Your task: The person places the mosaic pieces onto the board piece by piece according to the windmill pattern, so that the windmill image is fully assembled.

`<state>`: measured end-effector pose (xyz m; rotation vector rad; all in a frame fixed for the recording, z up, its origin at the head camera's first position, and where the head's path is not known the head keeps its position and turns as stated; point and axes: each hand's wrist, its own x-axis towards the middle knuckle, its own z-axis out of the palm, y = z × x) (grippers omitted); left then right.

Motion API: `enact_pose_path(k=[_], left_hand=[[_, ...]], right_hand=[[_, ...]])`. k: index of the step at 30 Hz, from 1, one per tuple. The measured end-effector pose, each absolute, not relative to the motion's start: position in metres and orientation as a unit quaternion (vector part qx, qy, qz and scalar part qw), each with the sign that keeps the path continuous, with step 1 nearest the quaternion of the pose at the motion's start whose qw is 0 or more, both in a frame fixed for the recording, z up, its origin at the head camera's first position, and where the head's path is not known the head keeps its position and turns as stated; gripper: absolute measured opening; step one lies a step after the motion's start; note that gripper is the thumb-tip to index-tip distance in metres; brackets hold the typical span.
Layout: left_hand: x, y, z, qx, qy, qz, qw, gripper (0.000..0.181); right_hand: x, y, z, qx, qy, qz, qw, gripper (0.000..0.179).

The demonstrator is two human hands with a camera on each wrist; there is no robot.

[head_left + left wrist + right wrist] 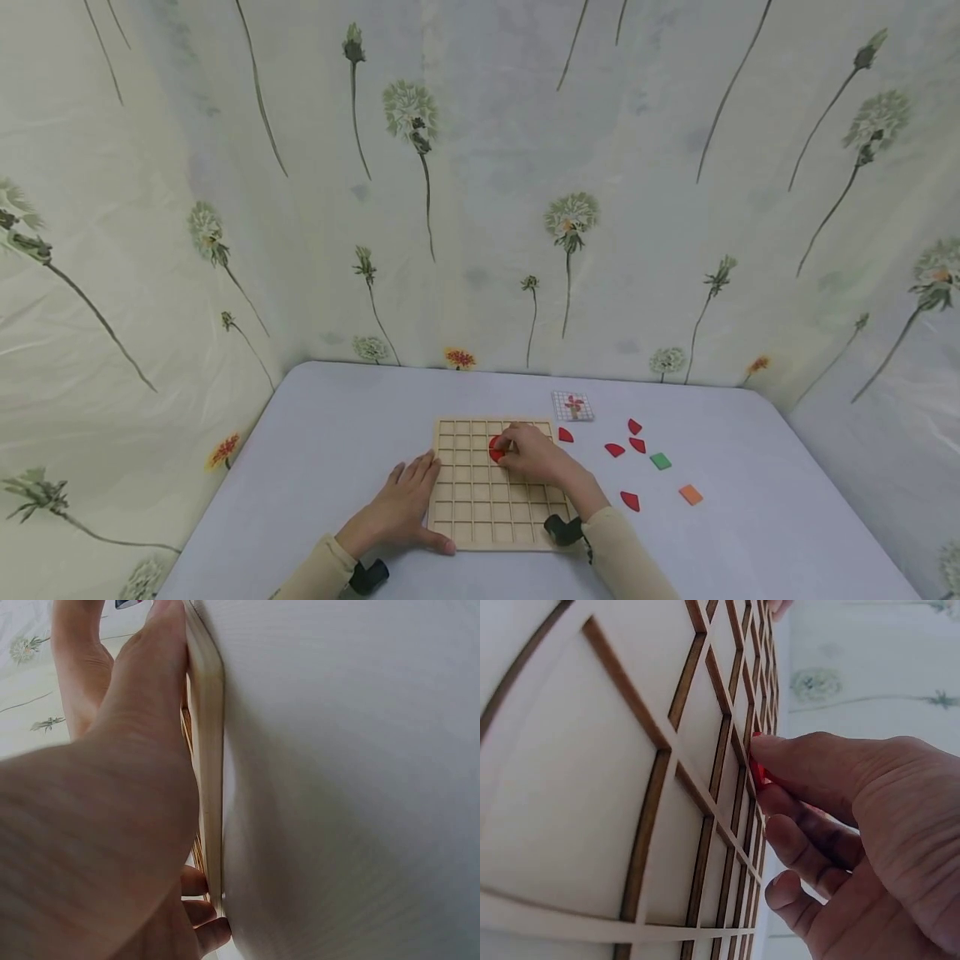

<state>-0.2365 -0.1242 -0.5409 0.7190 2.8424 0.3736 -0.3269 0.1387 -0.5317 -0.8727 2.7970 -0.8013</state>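
Note:
A square wooden grid board point(462, 511) lies on the table. Along its left side my left hand point(405, 502) is spread, fingertips at the left edge and thumb by the near left corner; the left wrist view shows the board's side edge point(213, 750) beside that hand. My right hand point(538, 456) reaches over the upper right part of the grid. Between its thumb and index finger it pinches a red quarter-round piece point(758, 774), close against the grid. Red pieces point(494, 451) show in the cells just left of those fingers, partly hidden by them.
Right of the board lie several red quarter-round pieces point(630, 501), a green square tile point(661, 461) and an orange square tile point(691, 495). A small pattern card point(573, 406) with a pinwheel picture lies behind the board's far right corner. A dandelion-print curtain point(480, 208) hangs behind the table.

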Motion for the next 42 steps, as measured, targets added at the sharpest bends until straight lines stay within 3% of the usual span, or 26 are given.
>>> enact_pose_path(k=[29, 42], left_hand=[[-0.237, -0.121, -0.541, 0.24, 0.957, 0.131, 0.097, 0.128], [-0.239, -0.124, -0.549, 0.239, 0.957, 0.138, 0.091, 0.131]], right_hand=[[-0.326, 0.143, -0.529, -0.262, 0.914, -0.3, 0.081, 0.016], [-0.318, 0.189, -0.512, -0.175, 0.928, -0.324, 0.048, 0.016]])
